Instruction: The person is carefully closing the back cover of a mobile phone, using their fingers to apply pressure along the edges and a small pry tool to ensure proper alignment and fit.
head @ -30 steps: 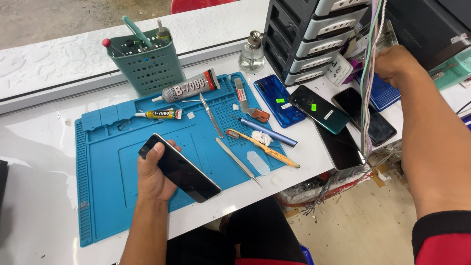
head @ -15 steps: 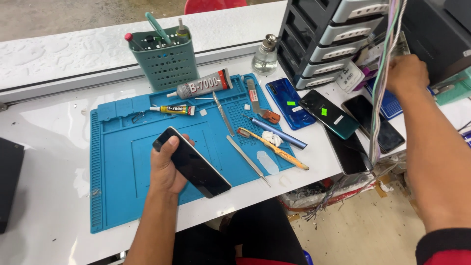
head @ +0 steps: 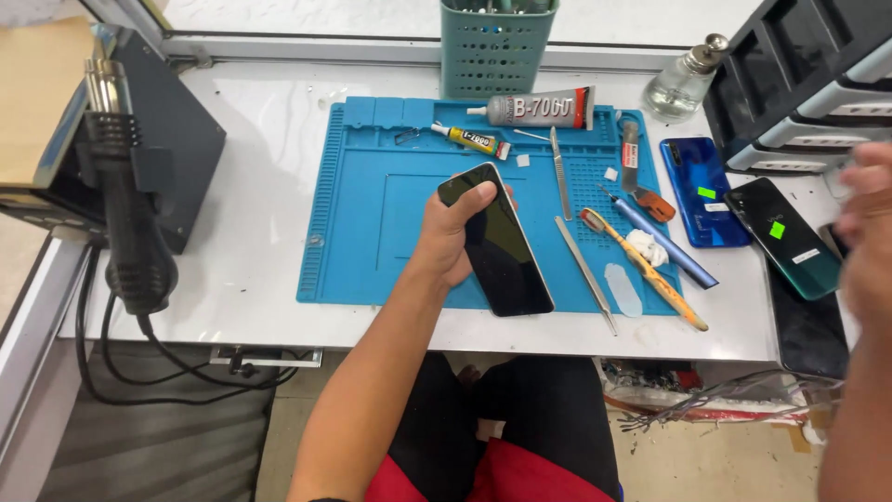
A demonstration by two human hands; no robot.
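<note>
A black phone [head: 497,244] was held screen-up in the left hand [head: 451,232], grip closed round its left edge w/ the thumb over the top corner, above the blue mat [head: 372,223] on the worktop [head: 251,186]. The right hand [head: 864,242] was blurred at the frame edge, near a dark green phone [head: 785,237]; its grip could not be made out, prob. nothing held.

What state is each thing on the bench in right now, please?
Black smartphone: screen dark, gripped in left hand.
Large grey glue tube: capped, lying flat.
Small yellow glue tube: capped, lying flat.
Blue phone: face down.
Right hand: blurred, empty as far as visible.
</note>
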